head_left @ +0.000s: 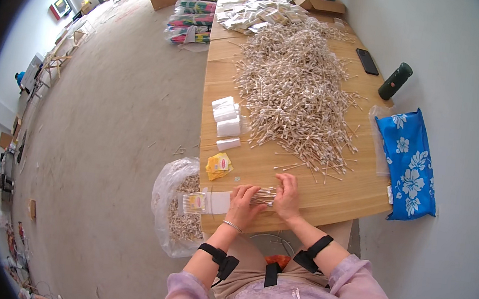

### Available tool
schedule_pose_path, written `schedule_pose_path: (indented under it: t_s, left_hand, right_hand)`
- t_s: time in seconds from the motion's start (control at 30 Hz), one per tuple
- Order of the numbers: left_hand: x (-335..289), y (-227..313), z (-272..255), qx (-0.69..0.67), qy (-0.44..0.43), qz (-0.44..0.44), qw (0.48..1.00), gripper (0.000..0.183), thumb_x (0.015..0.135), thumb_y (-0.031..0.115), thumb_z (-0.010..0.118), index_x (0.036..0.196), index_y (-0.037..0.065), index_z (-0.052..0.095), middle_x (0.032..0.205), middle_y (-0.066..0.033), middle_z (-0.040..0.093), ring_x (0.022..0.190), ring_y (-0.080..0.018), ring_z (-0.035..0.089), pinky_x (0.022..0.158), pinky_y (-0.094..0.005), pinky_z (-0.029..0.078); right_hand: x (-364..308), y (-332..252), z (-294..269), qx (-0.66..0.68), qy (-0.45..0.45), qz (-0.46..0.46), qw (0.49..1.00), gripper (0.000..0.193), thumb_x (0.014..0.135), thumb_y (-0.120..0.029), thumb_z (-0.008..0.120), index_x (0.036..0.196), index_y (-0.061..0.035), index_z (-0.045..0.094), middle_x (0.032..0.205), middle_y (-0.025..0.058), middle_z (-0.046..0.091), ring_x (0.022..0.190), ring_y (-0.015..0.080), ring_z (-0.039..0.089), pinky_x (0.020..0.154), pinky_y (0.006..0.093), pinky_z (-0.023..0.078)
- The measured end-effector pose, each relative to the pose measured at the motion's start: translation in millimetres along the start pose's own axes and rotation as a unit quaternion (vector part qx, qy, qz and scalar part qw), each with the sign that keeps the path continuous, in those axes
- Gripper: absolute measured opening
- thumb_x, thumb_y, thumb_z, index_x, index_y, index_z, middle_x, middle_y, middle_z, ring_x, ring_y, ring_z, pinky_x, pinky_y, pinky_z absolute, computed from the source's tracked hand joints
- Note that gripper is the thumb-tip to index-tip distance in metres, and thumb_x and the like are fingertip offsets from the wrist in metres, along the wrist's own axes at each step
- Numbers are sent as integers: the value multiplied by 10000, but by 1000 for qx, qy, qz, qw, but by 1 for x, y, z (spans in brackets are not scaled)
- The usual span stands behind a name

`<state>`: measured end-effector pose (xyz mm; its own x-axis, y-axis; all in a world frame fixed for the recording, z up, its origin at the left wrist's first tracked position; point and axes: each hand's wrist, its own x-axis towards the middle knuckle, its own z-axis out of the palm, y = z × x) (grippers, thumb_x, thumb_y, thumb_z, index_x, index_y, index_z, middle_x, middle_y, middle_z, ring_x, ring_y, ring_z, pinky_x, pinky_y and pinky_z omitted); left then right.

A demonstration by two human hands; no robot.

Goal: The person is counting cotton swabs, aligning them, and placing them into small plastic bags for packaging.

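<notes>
Near the table's front edge, a small bundle of cotton swabs [264,196] lies level between my two hands. My left hand [242,205] closes over the bundle's left end, fingers bent. My right hand [286,198] curls around its right end. Just left of my left hand is a flat white piece [220,202], perhaps a plastic sleeve. Beside it, at the table's left edge, lies a clear pack of swabs [194,203] with a yellow label. Yellow cards [219,165] rest in a small stack beyond my left hand.
A large heap of loose swabs [294,85] covers the table's middle, with filled packs [264,12] behind. White sleeve stacks [228,119] lie left. A phone [367,62], dark bottle [395,81] and blue flowered package [408,163] line the right. A plastic bag of swabs [166,200] hangs left.
</notes>
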<state>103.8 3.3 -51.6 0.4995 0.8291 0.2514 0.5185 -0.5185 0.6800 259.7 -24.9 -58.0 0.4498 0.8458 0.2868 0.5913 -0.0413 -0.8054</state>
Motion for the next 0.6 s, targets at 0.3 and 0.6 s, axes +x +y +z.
schedule_pose_path:
  t_s: [0.3, 0.6]
  left_hand:
    - [-6, -5, 2, -24, 11, -13, 1000, 708, 617, 112, 806, 1252, 53, 499, 1243, -142, 518, 1184, -340, 455, 1021, -425, 369]
    - [-8, -10, 3, -139, 51, -63, 987, 502, 772, -25, 631, 1253, 25, 495, 1229, -165, 544, 1166, -332, 502, 1015, -381, 396]
  right_hand:
    - [0, 0, 3, 59, -46, -26, 997, 368, 813, 37, 447, 1172, -1, 516, 1259, 180, 480, 1195, 360, 449, 1029, 416, 350]
    - [-14, -10, 13, 5, -136, -127, 982, 521, 850, -84, 517, 1338, 24, 370, 1451, 207, 318, 1359, 355, 291, 1117, 431, 237]
